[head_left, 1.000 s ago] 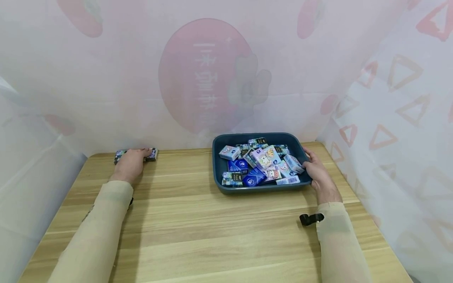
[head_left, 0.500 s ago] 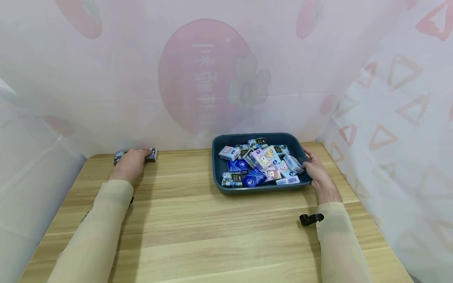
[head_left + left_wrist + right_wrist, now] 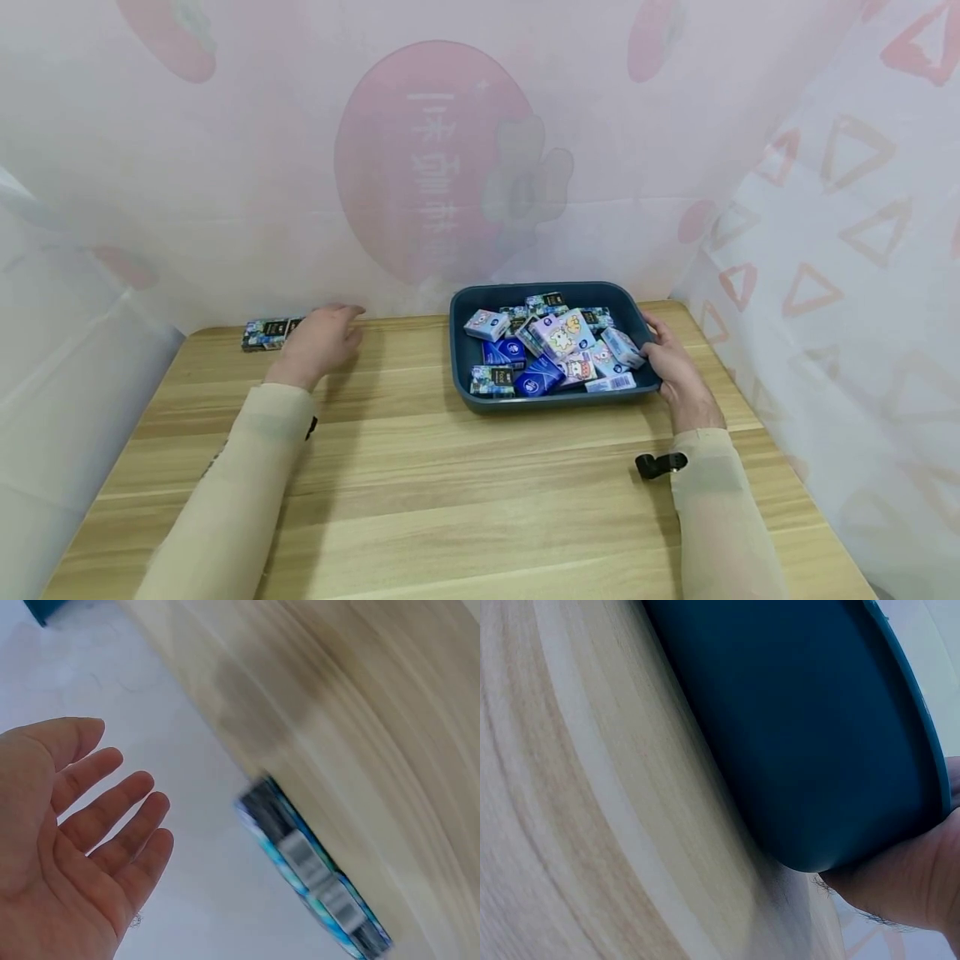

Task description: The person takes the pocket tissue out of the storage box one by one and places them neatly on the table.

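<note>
My left hand is in the air at the table's back left, its fingers loosely bent and holding nothing; the left wrist view shows the bare palm. Just left of it lie small dark floral tissue packs, end to end along the back edge and partly hidden by the hand in the head view. Two barcodes show on the packs' side in the left wrist view. At the right, my right hand grips the right wall of a dark teal plastic bin. Inside it lies a jumble of tissue packs, floral, blue and cartoon-printed.
The wooden table carries both the bin and the packs. A pale printed curtain hangs along its back edge and both sides. Bare wood lies between the left hand and the bin.
My left hand has let go of the floral tissue packs and moved right, uncovering more of them. The packs have stayed put. My right hand and the bin have not moved.
</note>
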The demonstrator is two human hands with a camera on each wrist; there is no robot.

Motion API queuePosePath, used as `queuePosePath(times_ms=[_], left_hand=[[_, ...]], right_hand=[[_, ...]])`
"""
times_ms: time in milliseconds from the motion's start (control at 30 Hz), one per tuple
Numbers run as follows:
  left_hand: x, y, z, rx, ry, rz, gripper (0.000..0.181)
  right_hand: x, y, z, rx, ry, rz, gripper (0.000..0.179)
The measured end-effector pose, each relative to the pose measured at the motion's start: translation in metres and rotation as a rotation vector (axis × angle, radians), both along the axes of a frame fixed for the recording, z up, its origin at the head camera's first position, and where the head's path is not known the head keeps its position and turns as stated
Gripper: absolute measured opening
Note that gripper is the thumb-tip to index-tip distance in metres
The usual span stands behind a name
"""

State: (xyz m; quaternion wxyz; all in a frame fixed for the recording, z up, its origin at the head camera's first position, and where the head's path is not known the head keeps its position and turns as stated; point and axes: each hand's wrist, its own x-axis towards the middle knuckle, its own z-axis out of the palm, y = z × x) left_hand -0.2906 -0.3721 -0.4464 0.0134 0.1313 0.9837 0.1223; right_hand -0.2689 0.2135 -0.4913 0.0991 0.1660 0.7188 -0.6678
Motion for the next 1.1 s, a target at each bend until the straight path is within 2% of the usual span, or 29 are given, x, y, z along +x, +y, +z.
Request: queuePosePath(times_ms=[100,133,233,333,367,600,867,1100], left_hand=[[0.002,0.015,0.001,0.024,0.012,-0.012,0.051],[-0.002,0.016,-0.006,0.027,0.042,-0.026,0.051],[-0.001,0.03,-0.006,0.037,0.057,-0.047,0.05],[0.002,0.044,-0.005,0.043,0.07,-0.062,0.05],[0.008,0.053,0.004,0.045,0.052,-0.061,0.049],[0.015,0.085,0.007,0.027,0.081,-0.097,0.049],[0.021,0.116,0.012,0.047,0.1,-0.118,0.049],[0.024,0.142,0.014,0.04,0.08,-0.148,0.048]], right_hand=[[0.0,0.0,0.0,-0.002,-0.003,0.003,0.089],[0.0,0.0,0.0,0.0,-0.005,0.002,0.089],[0.0,0.001,-0.001,0.001,-0.012,0.001,0.088],[0.0,0.001,-0.001,-0.003,-0.016,-0.001,0.088],[0.0,0.001,-0.002,-0.005,-0.015,0.0,0.088],[-0.001,0.001,-0.001,-0.002,-0.007,-0.003,0.088],[-0.001,0.001,0.0,-0.022,-0.016,-0.002,0.088],[-0.002,0.002,0.0,-0.021,-0.03,-0.003,0.088]])
